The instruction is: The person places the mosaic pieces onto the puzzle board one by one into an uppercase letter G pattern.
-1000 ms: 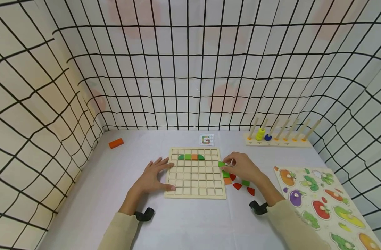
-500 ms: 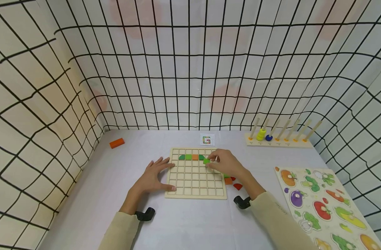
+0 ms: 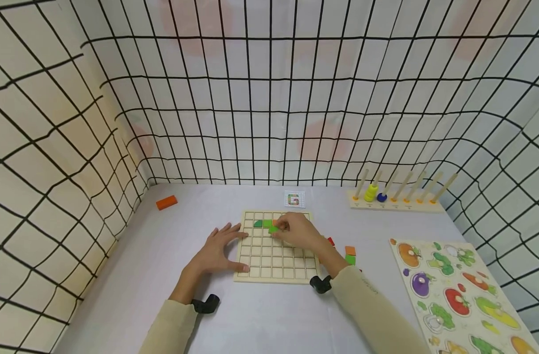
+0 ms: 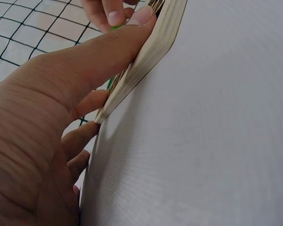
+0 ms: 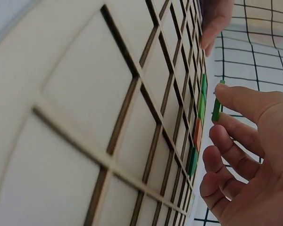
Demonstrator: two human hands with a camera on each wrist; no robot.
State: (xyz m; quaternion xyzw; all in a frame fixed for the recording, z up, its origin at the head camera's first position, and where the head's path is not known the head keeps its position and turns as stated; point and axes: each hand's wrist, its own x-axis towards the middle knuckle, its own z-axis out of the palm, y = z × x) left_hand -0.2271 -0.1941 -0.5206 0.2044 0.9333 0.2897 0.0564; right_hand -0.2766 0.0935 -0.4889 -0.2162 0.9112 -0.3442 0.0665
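My right hand point(image 3: 302, 233) pinches a light green square tile point(image 5: 218, 103) between thumb and index finger, close over the upper part of a wooden grid board point(image 3: 269, 268). In the right wrist view its other fingers curl loosely. A row of tiles lies in the grid: a dark green rounded tile point(image 3: 258, 223), a light green square point(image 3: 267, 223), an orange square point(image 5: 198, 134) and another dark green tile point(image 5: 193, 161). The last is hidden behind my right hand in the head view. My left hand point(image 3: 216, 250) is spread, thumb and index finger resting on the board's left edge.
Loose orange point(image 3: 350, 250), green point(image 3: 350, 259) and red point(image 3: 330, 241) tiles lie by my right forearm. A pattern card point(image 3: 294, 199) sits behind the board. A peg stand point(image 3: 395, 204), a vegetable puzzle board point(image 3: 464, 290) and an orange block point(image 3: 166, 202) are farther out. Black netting point(image 3: 269, 113) encloses the table.
My right hand has carried the light green tile left from the board's right edge to over the row. A loose orange tile now shows farther right. The left hand stays put.
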